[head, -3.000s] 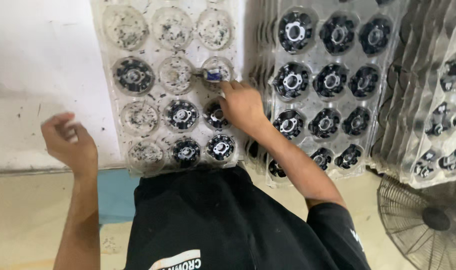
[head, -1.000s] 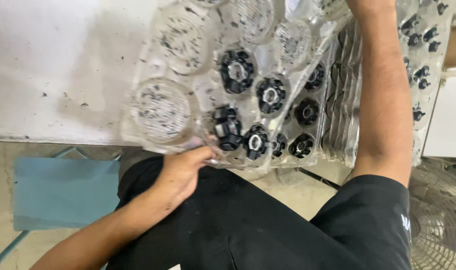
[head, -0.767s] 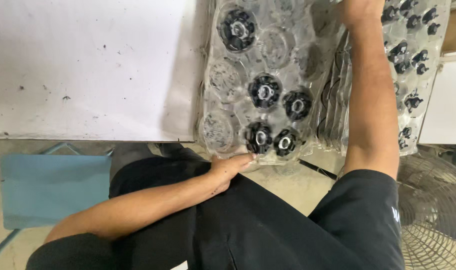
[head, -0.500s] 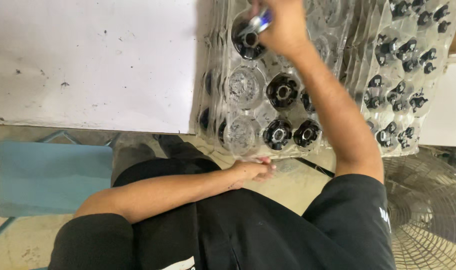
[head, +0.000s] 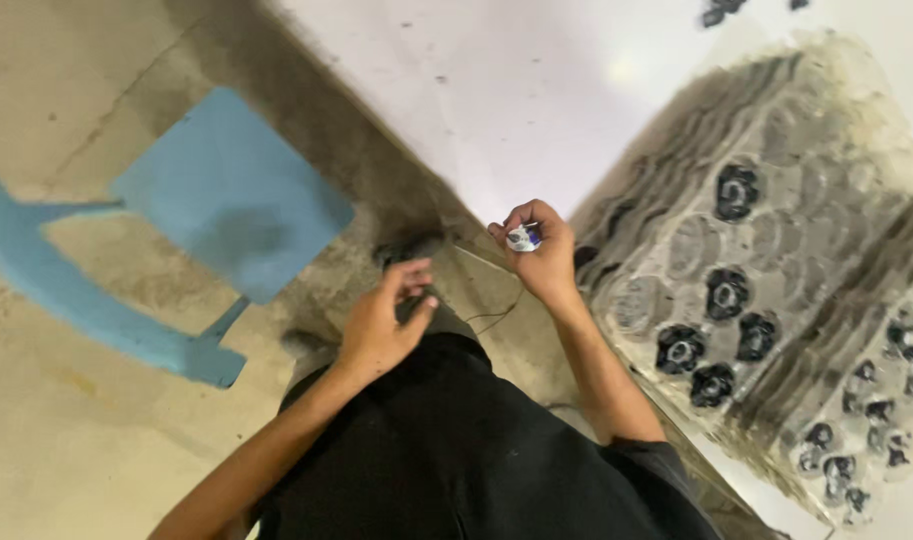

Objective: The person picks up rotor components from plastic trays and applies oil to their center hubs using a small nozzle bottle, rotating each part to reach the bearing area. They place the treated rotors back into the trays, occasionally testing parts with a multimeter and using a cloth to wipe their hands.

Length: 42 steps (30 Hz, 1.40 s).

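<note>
Two hands over lap — right hand (head: 543, 255) pinches small white-blue object (head: 522, 238); left hand (head: 386, 320) half-curled, empty — clear trays (head: 776, 250) beside.

Left hand (head: 381, 318): raised in front of the torso, forearm angled up from lower left, fingers loosely curled, thumb near fingertips, holding nothing visible. Right hand (head: 538, 250): held higher and further forward, forearm extended from the right shoulder, grip closed, fingers curled tight together. Hands apart, not touching.
</note>
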Available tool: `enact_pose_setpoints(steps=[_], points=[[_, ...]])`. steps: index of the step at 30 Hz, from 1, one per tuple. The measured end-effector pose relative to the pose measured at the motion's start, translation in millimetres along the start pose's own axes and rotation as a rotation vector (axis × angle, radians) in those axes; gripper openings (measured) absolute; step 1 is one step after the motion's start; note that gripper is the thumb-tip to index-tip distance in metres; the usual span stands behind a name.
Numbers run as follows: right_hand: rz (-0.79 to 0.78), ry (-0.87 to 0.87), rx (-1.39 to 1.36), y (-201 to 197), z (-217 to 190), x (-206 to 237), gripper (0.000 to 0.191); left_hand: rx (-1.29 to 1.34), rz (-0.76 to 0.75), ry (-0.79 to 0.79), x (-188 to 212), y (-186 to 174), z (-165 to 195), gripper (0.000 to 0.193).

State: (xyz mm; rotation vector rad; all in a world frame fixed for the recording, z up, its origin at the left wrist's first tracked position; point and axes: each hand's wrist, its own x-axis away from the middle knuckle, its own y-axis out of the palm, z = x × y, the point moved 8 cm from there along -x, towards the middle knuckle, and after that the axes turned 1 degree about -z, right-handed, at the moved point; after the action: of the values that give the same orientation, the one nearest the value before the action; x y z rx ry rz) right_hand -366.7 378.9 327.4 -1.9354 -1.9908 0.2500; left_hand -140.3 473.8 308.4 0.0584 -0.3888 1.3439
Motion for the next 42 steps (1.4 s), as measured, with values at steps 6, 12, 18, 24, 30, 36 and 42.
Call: enact_pose_setpoints(steps=[6, 12, 18, 24, 30, 36, 42], points=[[-0.419, -0.001, -0.278, 265, -16, 83, 0.024, 0.315, 0.666, -0.058, 212, -214, -122, 0.037], [-0.721, 0.154, -0.189, 459, -65, 167, 0.024, 0.274, 1.069, -0.296, 423, -280, -197, 0.029], [-0.733, -0.025, -0.185, 559, -115, 167, 0.023, 0.253, 1.068, -0.468, 458, -343, -229, 0.034], [-0.477, 0.133, -0.169, 601, -117, 49, 0.021, 0.055, 0.745, -0.608, 385, -465, -301, 0.038], [-0.279, 0.068, -0.173, 656, -180, -105, 0.020, -0.288, 0.731, -0.909, 367, -678, -364, 0.045], [-0.013, -0.093, -0.103, 698, -282, -286, 0.018, -0.152, 0.590, -1.465, 399, -795, -380, 0.054], [0.406, -0.076, 0.291, 724, -359, -478, 0.032, -0.162, 0.483, -1.385, 279, -926, -372, 0.052]])
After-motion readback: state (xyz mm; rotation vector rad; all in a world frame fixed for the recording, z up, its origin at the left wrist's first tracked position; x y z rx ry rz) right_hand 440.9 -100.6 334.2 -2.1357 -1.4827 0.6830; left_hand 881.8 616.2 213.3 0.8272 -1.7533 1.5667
